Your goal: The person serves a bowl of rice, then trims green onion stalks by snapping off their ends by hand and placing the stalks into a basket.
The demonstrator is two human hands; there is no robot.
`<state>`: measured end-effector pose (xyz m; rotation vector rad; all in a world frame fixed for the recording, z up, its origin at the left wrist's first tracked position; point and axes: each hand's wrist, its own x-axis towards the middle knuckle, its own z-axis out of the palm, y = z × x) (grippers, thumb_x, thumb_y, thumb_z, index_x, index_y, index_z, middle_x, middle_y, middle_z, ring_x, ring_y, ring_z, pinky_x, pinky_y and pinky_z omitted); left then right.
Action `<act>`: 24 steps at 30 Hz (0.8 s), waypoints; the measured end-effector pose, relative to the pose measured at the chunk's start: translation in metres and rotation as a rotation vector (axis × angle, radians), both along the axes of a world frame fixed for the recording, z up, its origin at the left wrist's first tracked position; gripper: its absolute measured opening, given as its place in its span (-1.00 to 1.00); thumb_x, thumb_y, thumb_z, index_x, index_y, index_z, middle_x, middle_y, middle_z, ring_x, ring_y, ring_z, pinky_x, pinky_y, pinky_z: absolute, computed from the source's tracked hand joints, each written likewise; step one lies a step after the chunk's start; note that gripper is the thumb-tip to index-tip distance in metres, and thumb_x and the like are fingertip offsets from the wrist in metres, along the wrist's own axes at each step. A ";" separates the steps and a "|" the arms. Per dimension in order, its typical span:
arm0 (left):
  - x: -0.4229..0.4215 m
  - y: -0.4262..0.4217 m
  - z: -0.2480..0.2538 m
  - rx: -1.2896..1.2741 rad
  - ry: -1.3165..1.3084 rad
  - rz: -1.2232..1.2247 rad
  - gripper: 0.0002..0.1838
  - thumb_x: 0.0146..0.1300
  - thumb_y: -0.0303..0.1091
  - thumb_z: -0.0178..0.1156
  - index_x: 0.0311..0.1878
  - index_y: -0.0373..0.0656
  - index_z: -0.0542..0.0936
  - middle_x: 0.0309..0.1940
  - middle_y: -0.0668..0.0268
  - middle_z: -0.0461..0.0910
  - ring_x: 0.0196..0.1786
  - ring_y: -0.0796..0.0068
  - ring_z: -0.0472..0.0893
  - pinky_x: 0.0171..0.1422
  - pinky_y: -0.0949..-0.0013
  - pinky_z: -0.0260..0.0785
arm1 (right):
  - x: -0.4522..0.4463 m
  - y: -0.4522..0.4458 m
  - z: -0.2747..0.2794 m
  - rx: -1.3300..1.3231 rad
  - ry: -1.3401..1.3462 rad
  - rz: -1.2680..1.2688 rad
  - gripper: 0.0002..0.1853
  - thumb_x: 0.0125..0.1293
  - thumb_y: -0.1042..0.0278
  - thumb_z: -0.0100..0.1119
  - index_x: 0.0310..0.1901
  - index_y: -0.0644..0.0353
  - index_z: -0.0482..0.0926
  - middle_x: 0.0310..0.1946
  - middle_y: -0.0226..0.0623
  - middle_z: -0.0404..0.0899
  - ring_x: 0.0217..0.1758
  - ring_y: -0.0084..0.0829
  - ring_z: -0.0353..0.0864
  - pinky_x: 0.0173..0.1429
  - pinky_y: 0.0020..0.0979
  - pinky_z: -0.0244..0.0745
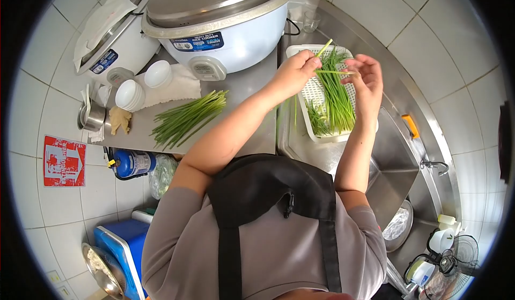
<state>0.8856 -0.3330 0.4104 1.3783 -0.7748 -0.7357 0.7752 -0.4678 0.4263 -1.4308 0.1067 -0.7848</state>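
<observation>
1. While the left hand (pixel 296 70) pinches a slender pale-green stalk (pixel 332 72) between thumb and fingers, another green length (pixel 325 47) pokes out of the same grip toward one o'clock; whether the two are one piece, I cannot tell.
2. Opposite it, at three o'clock from the left hand, the right hand (pixel 367 88) has its fingers curled and loosely parted, thumb and fingertips at the stalk's far end; I cannot tell how firmly they close on it.
3. Below both hands sits a white rectangular perforated plastic basket (pixel 311 92), with a heap of long, thin green stalks (pixel 339 104) lying inside, mostly running from twelve to six o'clock.
4. Taking that basket as the dial's centre, a loose bundle of green stalks with paler ends (pixel 190 117) lies at about nine o'clock on the grey metal counter (pixel 252 112), its pale ends aimed at two.
5. At ten o'clock from the basket stands a large pale-blue rice cooker with a metal lid (pixel 244 45).
6. Toward four o'clock are an orange-handled item (pixel 410 126) and a chrome faucet (pixel 435 166), beside the stainless-steel sink basin (pixel 394 150).
</observation>
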 end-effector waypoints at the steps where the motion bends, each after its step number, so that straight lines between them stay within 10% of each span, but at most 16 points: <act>1: 0.004 -0.001 -0.006 -0.038 -0.090 0.063 -0.77 0.38 -0.22 -0.09 -0.23 -0.20 0.41 -0.53 0.46 0.33 -0.53 0.72 0.23 -0.42 0.60 0.20 | -0.001 -0.001 0.000 -0.161 -0.049 -0.172 -0.87 0.19 0.56 0.07 -0.21 0.31 0.45 -0.28 -0.27 0.52 -0.32 -0.52 0.51 -0.27 -0.50 0.48; 6: 0.007 -0.002 -0.016 -0.094 -0.343 0.187 -0.79 0.37 -0.25 -0.07 -0.24 -0.21 0.42 -0.46 0.46 0.41 -0.43 0.70 0.31 -0.32 0.60 0.23 | -0.010 0.012 0.023 -1.019 -0.084 -0.410 -0.81 0.07 0.60 0.11 -0.24 0.21 0.57 -0.28 -0.29 0.47 -0.23 -0.39 0.43 -0.12 -0.42 0.35; 24: 0.009 0.015 -0.002 0.017 -0.220 0.002 -0.75 0.35 -0.21 -0.02 -0.23 -0.20 0.50 -0.52 0.51 0.36 -0.53 0.74 0.28 -0.44 0.62 0.22 | 0.006 0.023 0.016 -1.160 0.130 -0.315 -0.93 0.06 0.44 0.21 -0.40 0.19 0.56 -0.44 -0.33 0.47 -0.24 -0.30 0.40 -0.10 -0.30 0.25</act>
